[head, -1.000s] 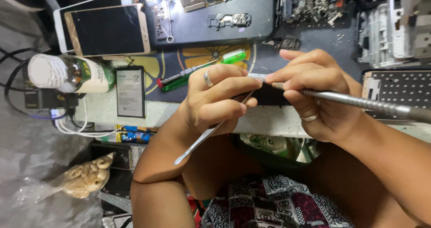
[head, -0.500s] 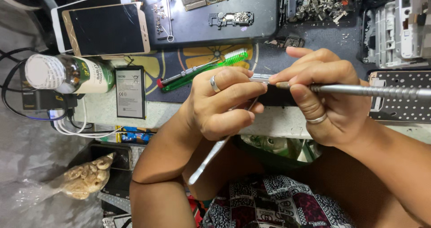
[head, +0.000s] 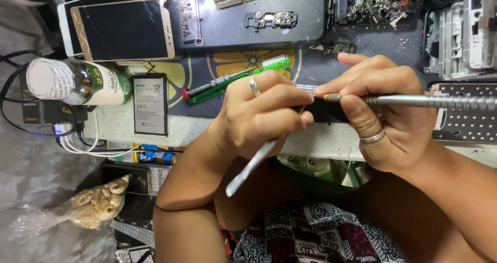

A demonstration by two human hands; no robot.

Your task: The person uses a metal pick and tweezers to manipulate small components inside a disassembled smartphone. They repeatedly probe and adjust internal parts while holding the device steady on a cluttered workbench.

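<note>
My left hand (head: 259, 115), a ring on one finger, is closed around a thin flat metal pry tool (head: 251, 167) whose free end points down towards my lap. My right hand (head: 385, 113), also ringed, pinches a long silver screwdriver (head: 435, 101) that lies almost level, its handle running off to the right. Its tip meets a small dark device (head: 326, 112) pinched between both hands at the bench's front edge; most of the device is hidden by my fingers.
A gold-framed phone (head: 121, 30), a flat battery (head: 150, 104), a green-labelled bottle (head: 77, 82), a green toothbrush (head: 243, 74) beside a red-ended screwdriver and a dark mat with small parts (head: 269, 19) lie on the bench. Phone frames (head: 468, 32) sit right; cables and a snack bag (head: 98, 203) left.
The screwdriver has levelled from a downward slant to nearly horizontal. The pry tool's free end swung right and steeper. Both hands stayed together on the device.
</note>
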